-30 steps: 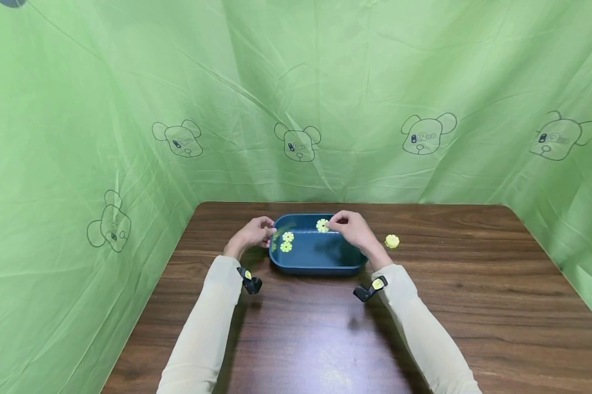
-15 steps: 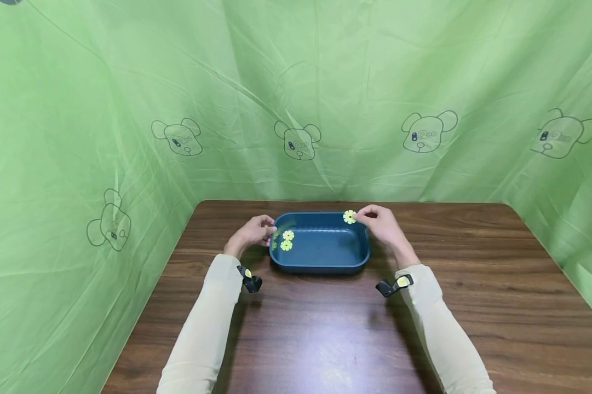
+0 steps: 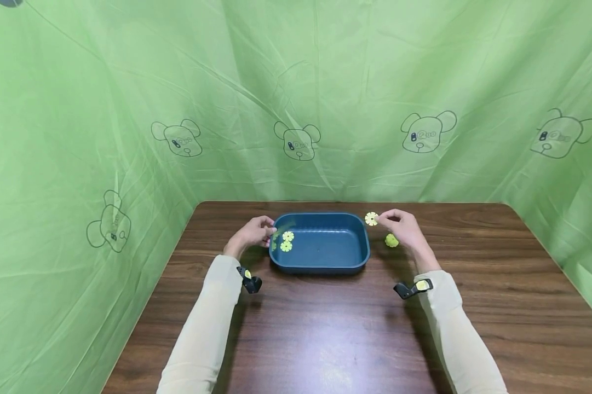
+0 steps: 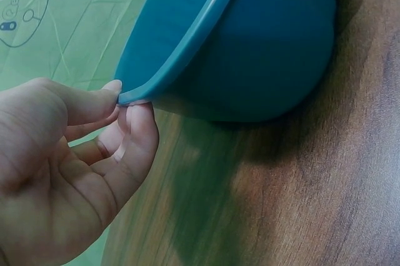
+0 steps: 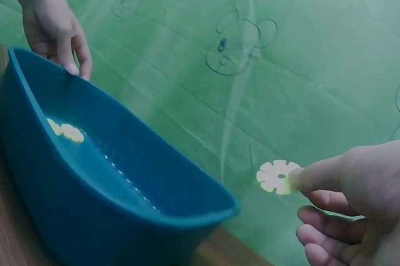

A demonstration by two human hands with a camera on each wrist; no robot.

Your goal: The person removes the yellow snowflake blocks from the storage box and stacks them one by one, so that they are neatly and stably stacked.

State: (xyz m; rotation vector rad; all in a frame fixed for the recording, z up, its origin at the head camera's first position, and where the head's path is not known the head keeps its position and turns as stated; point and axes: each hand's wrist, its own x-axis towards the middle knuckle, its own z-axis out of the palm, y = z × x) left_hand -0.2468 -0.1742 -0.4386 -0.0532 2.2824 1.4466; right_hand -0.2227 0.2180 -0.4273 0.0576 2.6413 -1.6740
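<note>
A blue plastic basin [image 3: 320, 270] stands on the table, its long side toward me. My left hand [image 3: 251, 234] pinches the basin's left rim between thumb and fingers, seen close in the left wrist view. Beyond the basin's right end, my right hand [image 3: 405, 229] holds a yellow notched snowflake disc [image 5: 274, 177] at its edge, with thumb and forefinger. The disc hangs in the air, apart from the basin. Two more yellow discs [image 3: 287, 241] lie on the basin floor at its left end. Close under my right hand, another yellow snowflake piece [image 3: 391, 240] is on the table.
The brown wood-grain table [image 3: 300, 339] reaches back to a green curtain [image 3: 355, 98] printed with mouse heads, which also hangs along both sides. Faint reflections of the discs show on the basin's left inner wall.
My right hand has moved right with its disc, from over the basin to outside its right end. The left hand and the basin have stayed in place.
</note>
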